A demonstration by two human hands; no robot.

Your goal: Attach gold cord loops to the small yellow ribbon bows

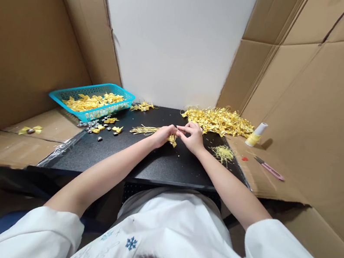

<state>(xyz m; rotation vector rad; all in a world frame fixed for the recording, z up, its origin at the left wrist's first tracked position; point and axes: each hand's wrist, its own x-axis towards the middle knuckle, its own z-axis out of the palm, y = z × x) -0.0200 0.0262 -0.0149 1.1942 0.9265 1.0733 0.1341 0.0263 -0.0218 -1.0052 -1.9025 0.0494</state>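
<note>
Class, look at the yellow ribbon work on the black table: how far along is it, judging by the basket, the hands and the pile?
Done: the blue basket holds many yellow bows, and a few lie beside it. In hand: the left hand and right hand pinch one yellow ribbon piece together. Left: a big pile of ribbon pieces waits at the back right.

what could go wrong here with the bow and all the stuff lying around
The yellow ribbon bow is pinched small between the left hand and right hand; it could slip out of the grip. The loose silver beads beside the blue basket might roll off the black table. The pink-handled scissors lie by the right forearm and could get knocked.
</note>
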